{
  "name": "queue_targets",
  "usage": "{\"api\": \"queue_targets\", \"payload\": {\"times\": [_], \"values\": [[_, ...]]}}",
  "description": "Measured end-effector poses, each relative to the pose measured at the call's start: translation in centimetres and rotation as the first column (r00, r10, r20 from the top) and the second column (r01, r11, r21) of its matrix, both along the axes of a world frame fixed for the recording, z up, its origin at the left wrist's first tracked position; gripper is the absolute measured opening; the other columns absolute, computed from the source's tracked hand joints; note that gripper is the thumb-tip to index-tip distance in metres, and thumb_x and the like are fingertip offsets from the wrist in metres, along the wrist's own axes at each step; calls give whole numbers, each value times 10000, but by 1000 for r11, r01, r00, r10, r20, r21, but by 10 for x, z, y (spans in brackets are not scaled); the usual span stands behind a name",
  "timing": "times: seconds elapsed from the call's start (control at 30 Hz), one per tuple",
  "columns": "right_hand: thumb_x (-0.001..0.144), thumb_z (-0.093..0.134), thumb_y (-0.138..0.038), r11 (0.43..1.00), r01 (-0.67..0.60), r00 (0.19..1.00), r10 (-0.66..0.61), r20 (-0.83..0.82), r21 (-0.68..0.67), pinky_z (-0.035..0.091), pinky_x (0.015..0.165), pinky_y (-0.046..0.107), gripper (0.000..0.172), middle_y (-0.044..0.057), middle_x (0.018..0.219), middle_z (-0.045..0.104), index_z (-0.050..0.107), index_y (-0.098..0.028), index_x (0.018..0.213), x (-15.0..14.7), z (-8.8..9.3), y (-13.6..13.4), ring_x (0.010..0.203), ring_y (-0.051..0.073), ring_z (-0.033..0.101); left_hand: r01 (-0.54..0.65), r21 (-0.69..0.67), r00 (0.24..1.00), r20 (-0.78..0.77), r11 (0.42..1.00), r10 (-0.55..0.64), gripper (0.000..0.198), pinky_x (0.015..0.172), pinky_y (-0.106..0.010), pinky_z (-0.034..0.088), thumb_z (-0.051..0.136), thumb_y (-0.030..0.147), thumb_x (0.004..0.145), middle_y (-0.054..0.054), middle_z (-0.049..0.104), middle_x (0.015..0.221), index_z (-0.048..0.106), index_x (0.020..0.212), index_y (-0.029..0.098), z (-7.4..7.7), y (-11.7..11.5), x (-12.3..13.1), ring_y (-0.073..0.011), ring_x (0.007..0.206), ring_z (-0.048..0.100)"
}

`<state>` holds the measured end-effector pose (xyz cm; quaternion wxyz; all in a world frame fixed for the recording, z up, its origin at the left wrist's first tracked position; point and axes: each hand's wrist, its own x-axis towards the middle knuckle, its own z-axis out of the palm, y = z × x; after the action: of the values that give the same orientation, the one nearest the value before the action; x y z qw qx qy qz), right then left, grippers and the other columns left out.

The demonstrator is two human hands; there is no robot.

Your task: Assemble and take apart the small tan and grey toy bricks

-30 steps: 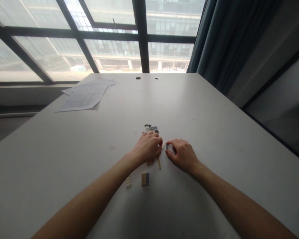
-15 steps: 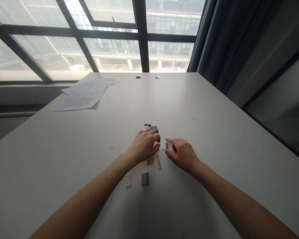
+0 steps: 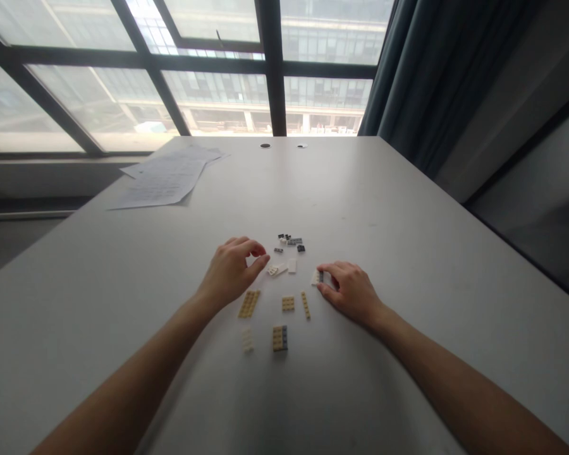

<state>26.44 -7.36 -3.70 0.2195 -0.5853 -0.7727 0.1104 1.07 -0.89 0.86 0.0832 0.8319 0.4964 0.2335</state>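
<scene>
My right hand rests on the table, its thumb and fingers closed around a small white and grey building-brick piece. My left hand hovers with curled fingers, the thumb and fingertips a little apart and nothing visible between them. Just right of its thumb lie small white pieces and a flat white tile. Below it is a tan plate. Between the hands are a smaller tan plate and a thin tan strip.
Nearer me lie a white studded plate and a tan and grey brick block. Small black and grey pieces are grouped beyond the hands. Printed papers lie at the table's far left, before the window.
My left hand has moved left, away from the right hand, uncovering the white pieces and the tan plate. My right hand stays at the white and grey piece.
</scene>
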Motion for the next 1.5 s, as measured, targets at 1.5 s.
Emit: {"api": "queue_targets", "payload": {"times": [1.5], "values": [[821, 639, -222, 990, 5, 915, 52, -400, 141, 457, 657, 269, 239, 9, 797, 596, 642, -181, 1056, 4, 11, -2, 669, 143, 528, 166, -233, 868, 496, 958, -30, 100, 701, -247, 499, 626, 259, 831, -12, 720, 814, 694, 881, 205, 3, -54, 41, -146, 734, 649]]}}
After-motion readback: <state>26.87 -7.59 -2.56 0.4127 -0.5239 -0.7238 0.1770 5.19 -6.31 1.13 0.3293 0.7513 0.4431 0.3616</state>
